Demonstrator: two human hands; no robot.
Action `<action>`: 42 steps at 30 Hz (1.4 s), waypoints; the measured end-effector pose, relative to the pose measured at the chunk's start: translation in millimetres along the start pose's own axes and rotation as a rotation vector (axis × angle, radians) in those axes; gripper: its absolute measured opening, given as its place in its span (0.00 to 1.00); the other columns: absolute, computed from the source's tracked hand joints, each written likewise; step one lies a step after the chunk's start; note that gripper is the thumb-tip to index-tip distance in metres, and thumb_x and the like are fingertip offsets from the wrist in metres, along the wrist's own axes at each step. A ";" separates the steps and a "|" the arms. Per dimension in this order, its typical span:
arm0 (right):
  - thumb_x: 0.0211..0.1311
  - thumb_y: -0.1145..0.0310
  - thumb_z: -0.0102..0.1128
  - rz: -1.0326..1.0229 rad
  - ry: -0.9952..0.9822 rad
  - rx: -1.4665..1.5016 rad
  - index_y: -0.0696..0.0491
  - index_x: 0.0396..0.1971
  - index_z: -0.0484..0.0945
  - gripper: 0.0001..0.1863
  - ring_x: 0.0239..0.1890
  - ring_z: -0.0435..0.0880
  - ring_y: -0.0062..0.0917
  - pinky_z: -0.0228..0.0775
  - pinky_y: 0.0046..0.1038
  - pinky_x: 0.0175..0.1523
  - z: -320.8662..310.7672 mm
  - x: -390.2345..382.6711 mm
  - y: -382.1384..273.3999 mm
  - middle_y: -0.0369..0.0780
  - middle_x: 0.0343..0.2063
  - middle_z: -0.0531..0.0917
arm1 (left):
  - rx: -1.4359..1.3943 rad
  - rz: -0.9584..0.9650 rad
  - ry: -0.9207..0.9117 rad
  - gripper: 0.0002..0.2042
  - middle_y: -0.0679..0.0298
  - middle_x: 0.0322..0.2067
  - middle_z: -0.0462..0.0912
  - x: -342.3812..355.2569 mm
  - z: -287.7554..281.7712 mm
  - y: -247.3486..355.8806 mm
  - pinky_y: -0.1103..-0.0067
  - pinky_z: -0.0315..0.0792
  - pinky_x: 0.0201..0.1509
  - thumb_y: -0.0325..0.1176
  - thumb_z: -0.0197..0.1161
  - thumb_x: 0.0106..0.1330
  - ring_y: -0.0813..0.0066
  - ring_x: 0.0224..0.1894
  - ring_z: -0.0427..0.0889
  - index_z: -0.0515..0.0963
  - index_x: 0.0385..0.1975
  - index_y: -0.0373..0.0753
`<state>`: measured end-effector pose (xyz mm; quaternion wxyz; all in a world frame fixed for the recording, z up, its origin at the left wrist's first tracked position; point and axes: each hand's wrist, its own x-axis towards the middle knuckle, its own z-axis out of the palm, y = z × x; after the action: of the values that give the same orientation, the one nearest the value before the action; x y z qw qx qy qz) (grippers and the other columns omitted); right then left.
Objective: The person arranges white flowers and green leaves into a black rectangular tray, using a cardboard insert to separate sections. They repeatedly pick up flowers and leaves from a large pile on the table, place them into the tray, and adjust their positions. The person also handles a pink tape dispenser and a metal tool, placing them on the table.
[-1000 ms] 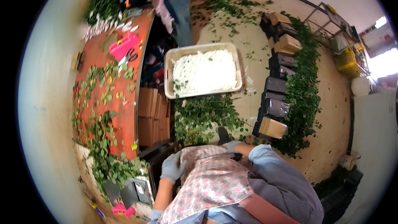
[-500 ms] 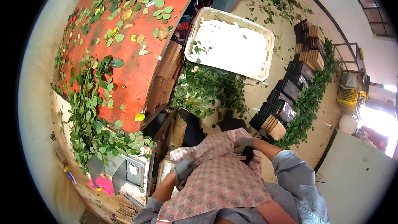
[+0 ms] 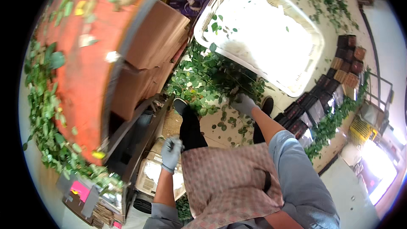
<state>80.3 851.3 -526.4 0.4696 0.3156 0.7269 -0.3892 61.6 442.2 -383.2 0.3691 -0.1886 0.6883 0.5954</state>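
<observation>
My right hand, in a grey glove, reaches down to the heap of green leafy stems on the floor. Its fingertips blend into the leaves and blur, so their grip cannot be made out. My left hand, also gloved in grey, is raised beside my pink-grey patterned apron. Its fingers are curled in, and whatever they might hold is hidden. Just beyond the leaf heap stands a large white plastic basket, filled with bright white pieces and a few loose leaves on top.
An orange-topped table runs along the left, strewn with leafy stems. Cardboard boxes sit beneath its edge. Low at my left is a cream plastic crate. Dark and tan bundles form a row on the right, beside more greenery.
Both hands have come away from the apron. My right hand has moved forward and down to the leaf heap, my left slightly left and up. The view has shifted closer to the floor.
</observation>
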 end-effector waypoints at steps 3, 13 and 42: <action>0.57 0.43 0.70 -0.017 0.254 -0.099 0.58 0.73 0.58 0.52 0.71 0.66 0.49 0.63 0.40 0.72 7.5 105.2 14.8 0.55 0.69 0.68 | -0.056 -0.088 0.128 0.14 0.65 0.42 0.83 106.4 19.4 -65.9 0.76 0.78 0.47 0.40 0.60 0.77 0.76 0.40 0.82 0.77 0.53 0.38; 0.67 0.45 0.59 -0.368 0.335 -0.283 0.50 0.61 0.75 0.31 0.56 0.81 0.35 0.71 0.39 0.62 -35.8 239.0 -39.7 0.51 0.54 0.81 | -0.150 -0.428 0.236 0.30 0.64 0.63 0.74 368.3 0.5 -281.5 0.78 0.70 0.59 0.42 0.68 0.71 0.77 0.56 0.76 0.67 0.66 0.34; 0.58 0.63 0.68 -0.234 0.136 0.655 0.58 0.62 0.66 0.34 0.61 0.71 0.54 0.65 0.47 0.66 161.5 49.2 18.7 0.58 0.54 0.72 | -0.492 -0.658 -0.163 0.27 0.56 0.58 0.75 220.4 151.2 -187.1 0.61 0.72 0.62 0.55 0.55 0.72 0.57 0.57 0.76 0.74 0.60 0.40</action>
<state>148.5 726.0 -618.5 0.2462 0.3892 0.6244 -0.6309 90.6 585.6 -674.8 0.5367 -0.4334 0.3971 0.6053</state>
